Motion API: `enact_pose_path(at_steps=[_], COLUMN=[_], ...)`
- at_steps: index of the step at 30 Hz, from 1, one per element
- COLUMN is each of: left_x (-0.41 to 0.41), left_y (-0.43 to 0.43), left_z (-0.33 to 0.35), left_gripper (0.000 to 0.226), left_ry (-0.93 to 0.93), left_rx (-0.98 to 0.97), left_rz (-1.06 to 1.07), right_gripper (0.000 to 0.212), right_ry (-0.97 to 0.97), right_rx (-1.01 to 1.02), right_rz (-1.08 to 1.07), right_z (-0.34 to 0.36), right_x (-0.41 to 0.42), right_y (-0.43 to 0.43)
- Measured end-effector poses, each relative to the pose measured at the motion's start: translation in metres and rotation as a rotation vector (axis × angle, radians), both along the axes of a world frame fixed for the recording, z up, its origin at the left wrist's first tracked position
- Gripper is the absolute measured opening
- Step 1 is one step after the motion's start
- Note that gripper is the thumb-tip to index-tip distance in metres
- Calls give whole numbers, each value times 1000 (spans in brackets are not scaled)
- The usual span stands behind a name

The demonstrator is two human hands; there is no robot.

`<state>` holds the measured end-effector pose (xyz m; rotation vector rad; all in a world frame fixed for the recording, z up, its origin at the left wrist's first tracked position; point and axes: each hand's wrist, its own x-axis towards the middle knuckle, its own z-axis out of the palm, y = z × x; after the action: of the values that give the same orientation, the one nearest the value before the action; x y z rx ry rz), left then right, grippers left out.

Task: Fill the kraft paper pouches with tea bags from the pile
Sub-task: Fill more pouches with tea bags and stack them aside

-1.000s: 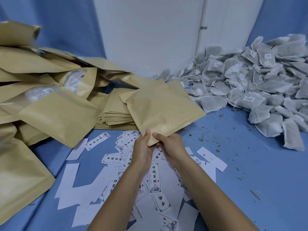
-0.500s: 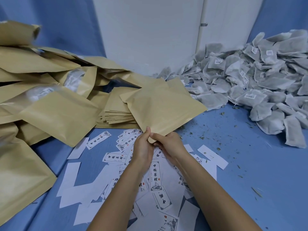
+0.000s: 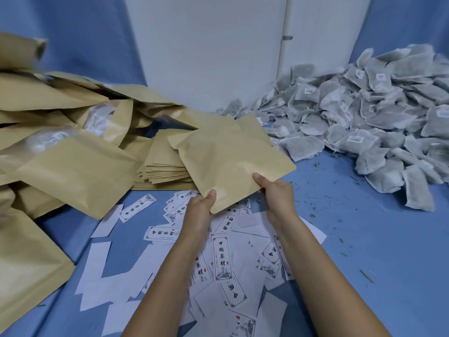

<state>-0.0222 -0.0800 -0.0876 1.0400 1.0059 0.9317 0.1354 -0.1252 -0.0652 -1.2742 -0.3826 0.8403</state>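
Since a second ago my hands have slid apart along the near edge of the kraft pouch [image 3: 230,161], where before they pinched close together at its corner. My left hand [image 3: 200,210] now grips the near corner, thumb on top. My right hand [image 3: 277,195] grips the same edge further right, thumb also on top, with the fingers beneath hidden.

I judge this to be the opening step, finding the mouth before filling. Next the two walls need parting. Then the right hand must let go and reach for the tea bag pile [image 3: 364,122], well apart on the right.

The pouch looks flat and empty, tan with a faint sheen and soft creases. It is held tilted above the printed labels [image 3: 222,256] on the blue counter [image 3: 364,239], its far side overlapping the stack of flat pouches [image 3: 165,166].
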Motion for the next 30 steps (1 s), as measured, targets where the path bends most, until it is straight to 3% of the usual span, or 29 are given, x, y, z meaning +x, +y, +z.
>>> enact_pose_path(at_steps=[4,9,14,16,19,22,30], left_x=[-3,-10,-8,-10,-20,-40,-165], left_y=[4,9,12,9,4,13,4], left_z=[1,-1,0,6,23,53,137], left_gripper=[17,24,24,29,46,57,59], left_ry=[46,96,-70,-121,-101,-39,-55], left_rx=[-25,-28,-64,-28,71,163,256], left_rz=[48,63,107,106,56,-27,205], right_gripper=[10,25,4,13,18,20,25], right_ry=[144,185,307,223,-102,-220,38], right_rx=[26,66,146,124,-17,-28,287], right_rz=[125,-60,17,14,36,52,335], right_z=[-3,-8,-7,-4,0,18,84], right_x=[4,13,18,19,14,-3,-125], right_y=[0,-1,0,0,-1,3,36])
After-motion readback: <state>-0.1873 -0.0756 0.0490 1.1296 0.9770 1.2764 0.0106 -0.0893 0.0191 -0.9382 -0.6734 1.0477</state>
